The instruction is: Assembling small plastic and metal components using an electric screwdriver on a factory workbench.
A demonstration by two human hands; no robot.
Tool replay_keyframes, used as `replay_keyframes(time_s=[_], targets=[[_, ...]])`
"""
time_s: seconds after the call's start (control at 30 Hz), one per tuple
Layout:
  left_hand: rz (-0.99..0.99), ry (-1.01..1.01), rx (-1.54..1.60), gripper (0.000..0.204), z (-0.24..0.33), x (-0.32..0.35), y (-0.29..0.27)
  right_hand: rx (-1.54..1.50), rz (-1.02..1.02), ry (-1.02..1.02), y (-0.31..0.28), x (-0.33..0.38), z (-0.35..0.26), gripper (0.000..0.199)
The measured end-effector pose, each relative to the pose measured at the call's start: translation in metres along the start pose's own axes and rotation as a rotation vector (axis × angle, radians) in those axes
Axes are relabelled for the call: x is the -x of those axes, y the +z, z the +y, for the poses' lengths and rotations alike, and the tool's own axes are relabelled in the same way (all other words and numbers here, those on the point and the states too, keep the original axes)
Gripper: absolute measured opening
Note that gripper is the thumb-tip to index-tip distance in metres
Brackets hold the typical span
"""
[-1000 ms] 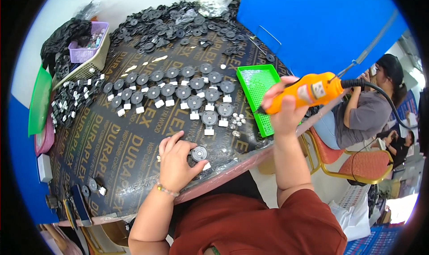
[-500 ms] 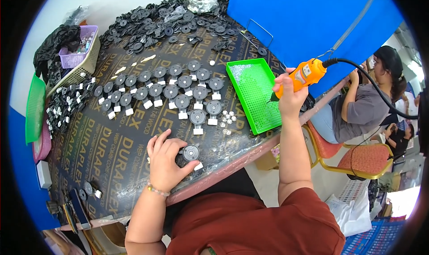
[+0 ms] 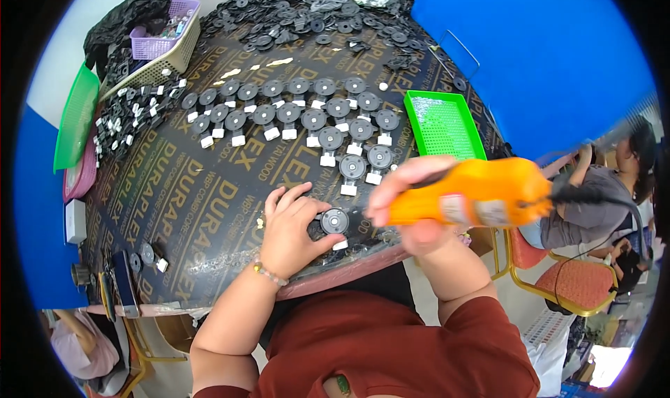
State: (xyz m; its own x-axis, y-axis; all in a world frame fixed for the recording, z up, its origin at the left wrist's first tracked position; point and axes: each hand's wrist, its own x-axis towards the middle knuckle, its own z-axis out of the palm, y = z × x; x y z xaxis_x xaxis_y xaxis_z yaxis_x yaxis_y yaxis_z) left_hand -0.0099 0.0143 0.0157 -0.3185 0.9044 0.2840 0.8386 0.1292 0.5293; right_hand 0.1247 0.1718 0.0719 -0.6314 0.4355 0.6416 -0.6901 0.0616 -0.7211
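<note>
My left hand rests at the table's near edge, its thumb and fingers closed around a round black plastic wheel part with a white block at its lower end. In my right hand is an orange electric screwdriver, tilted with its cord end to the right. Its tip is hidden behind my fingers, just right of the wheel part. Beyond my hands, several like wheel parts with white ends lie in curved rows. The small silvery pieces beside them are mostly covered by my right hand.
A green perforated tray lies right of the rows. A heap of black discs fills the far side. Small black-and-white parts pile up left, near stacked baskets. A blue partition stands right; a co-worker sits beyond.
My right hand has brought the screwdriver from above the green tray leftward and nearer, close to the wheel part. The left hand keeps its hold. The whole view has shifted.
</note>
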Motion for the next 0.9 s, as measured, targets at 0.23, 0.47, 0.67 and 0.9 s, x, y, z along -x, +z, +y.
replay_keyframes(time_s=[0.23,0.47,0.67,0.9], targets=[[0.038,-0.005,0.04,0.045,-0.002,0.001,0.002,-0.141,-0.051,0.218,0.031,-0.004,0.025,0.059],[0.054,0.015,0.038,0.042,-0.002,-0.001,0.004,-0.087,-0.088,0.182,0.029,-0.002,0.039,0.054],[0.07,0.043,0.037,0.041,0.0,-0.002,0.003,-0.053,-0.036,0.157,0.031,0.0,0.042,0.051],[0.036,0.022,0.002,0.046,0.0,0.003,0.0,0.171,0.231,-0.094,-0.012,0.0,0.004,0.063]])
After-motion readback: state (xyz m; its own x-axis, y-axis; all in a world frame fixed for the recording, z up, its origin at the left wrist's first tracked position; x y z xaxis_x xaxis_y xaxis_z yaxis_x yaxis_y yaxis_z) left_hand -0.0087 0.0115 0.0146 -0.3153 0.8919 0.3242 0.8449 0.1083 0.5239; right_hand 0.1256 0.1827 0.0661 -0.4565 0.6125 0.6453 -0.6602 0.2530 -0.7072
